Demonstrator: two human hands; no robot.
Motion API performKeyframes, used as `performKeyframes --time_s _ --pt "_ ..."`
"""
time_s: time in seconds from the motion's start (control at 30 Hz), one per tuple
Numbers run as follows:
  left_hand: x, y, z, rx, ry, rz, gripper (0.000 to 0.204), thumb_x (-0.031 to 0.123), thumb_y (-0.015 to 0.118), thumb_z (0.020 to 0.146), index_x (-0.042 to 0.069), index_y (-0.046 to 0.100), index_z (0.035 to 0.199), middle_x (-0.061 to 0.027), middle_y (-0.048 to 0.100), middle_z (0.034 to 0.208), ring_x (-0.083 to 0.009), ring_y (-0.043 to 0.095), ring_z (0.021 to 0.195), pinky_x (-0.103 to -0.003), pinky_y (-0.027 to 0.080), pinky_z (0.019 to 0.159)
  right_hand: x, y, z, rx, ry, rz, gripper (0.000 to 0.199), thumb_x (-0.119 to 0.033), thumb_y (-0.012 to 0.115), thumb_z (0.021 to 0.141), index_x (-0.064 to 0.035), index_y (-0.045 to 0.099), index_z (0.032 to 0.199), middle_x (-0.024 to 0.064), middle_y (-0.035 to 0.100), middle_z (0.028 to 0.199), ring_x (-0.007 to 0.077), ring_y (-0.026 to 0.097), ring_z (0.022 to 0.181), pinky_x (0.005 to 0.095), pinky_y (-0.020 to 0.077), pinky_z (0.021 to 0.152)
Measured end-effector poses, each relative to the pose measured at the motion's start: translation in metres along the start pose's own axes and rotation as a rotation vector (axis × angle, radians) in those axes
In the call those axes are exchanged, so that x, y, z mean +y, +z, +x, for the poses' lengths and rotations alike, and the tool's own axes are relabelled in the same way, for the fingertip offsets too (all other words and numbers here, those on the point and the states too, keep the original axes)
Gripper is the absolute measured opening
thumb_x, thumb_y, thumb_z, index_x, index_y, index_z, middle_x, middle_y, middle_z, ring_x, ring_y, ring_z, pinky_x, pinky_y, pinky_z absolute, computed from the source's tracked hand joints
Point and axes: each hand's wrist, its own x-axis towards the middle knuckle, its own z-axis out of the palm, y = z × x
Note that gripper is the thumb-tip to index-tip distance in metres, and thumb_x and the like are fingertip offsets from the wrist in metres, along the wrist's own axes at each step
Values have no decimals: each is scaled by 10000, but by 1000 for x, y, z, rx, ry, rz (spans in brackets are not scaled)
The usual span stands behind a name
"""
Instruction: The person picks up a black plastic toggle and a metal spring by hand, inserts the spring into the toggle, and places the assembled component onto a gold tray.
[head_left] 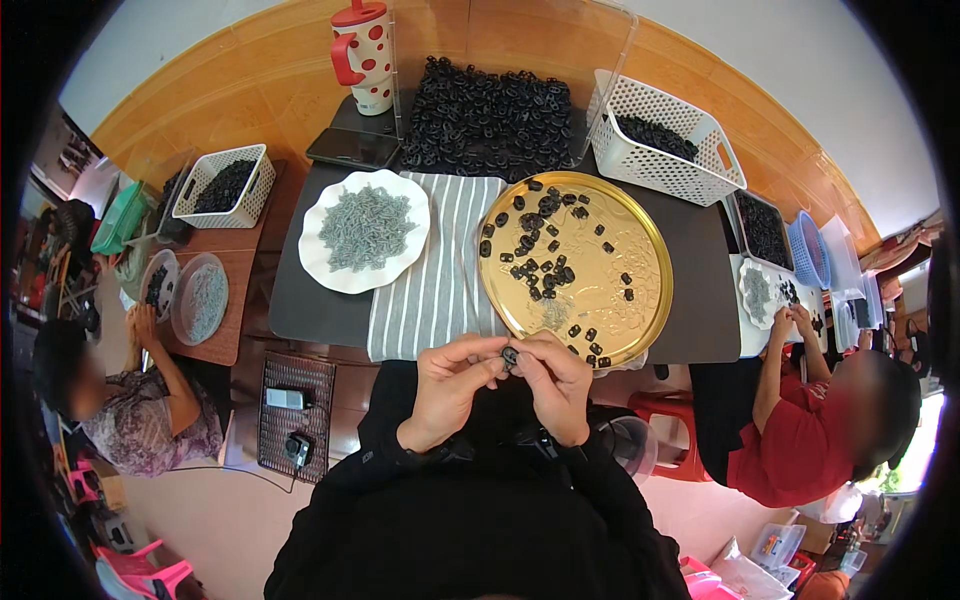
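Note:
My left hand [450, 385] and my right hand [560, 385] meet just below the table's near edge, fingertips pinched together on one small black plastic part [510, 356]. Directly beyond them lies a round gold tray [640, 300] scattered with several more black parts [535, 245]. A white wavy-rimmed plate [318, 262] heaped with small grey pieces [365, 228] sits to the left on a grey striped cloth [435, 290].
A big pile of black parts [490, 120] lies at the back between clear panels, with a white basket [655, 160] of black parts, a dotted red-and-white jug [365, 55] and a phone [352, 148]. One person sits at my left [140, 410], another in red at my right [810, 430].

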Motion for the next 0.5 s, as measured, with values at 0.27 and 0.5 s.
performKeyframes --time_s 0.27,0.5 --pt "-7 6 -1 14 148 177 228 -78 605 836 -30 656 1053 -67 589 854 -101 580 723 -197 479 618 4 10 -6 181 13 -41 132 79 564 855 57 642 958 60 592 812 93 564 688 200 467 636" --pt "-10 7 -1 55 208 176 207 -87 597 834 -45 656 1028 -76 594 844 -115 584 706 -210 478 616 4 11 -5 196 -24 -50 126 84 569 851 56 634 955 71 595 829 99 578 700 204 477 642"
